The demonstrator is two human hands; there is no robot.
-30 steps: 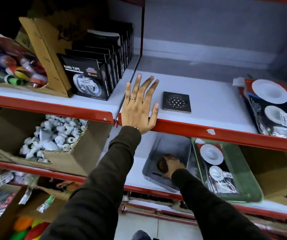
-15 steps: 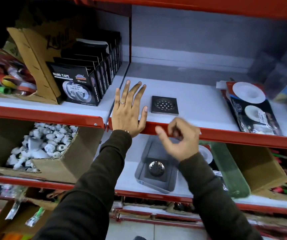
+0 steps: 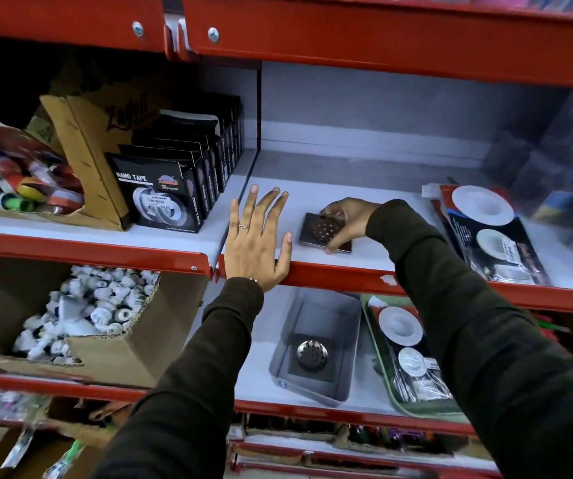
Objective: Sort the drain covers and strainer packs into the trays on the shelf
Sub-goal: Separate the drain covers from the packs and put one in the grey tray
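A dark square drain cover [image 3: 320, 233] with a perforated middle lies on the upper white shelf, and my right hand [image 3: 345, 221] curls over it with thumb and fingers on its edges. Flat on the shelf's front edge to its left rests my left hand [image 3: 256, 242], fingers spread and holding nothing. On the shelf below, a grey tray [image 3: 347, 344] holds another drain cover [image 3: 311, 356] with a shiny round centre. Beside it a green tray [image 3: 408, 406] holds a strainer pack [image 3: 406, 344]. A second strainer pack [image 3: 489, 233] lies on the upper shelf at the right.
Black nano tape boxes [image 3: 160, 193] stand in a cardboard display left of my left hand. A cardboard box of small white fittings [image 3: 81, 319] sits lower left. The red shelf lip [image 3: 347, 278] runs between the two levels, and another red shelf [image 3: 382, 36] hangs overhead.
My right hand left the grey tray, where a drain cover now lies, rose past the shelf lip and closed on the square drain cover on the upper shelf. My left hand stayed put.
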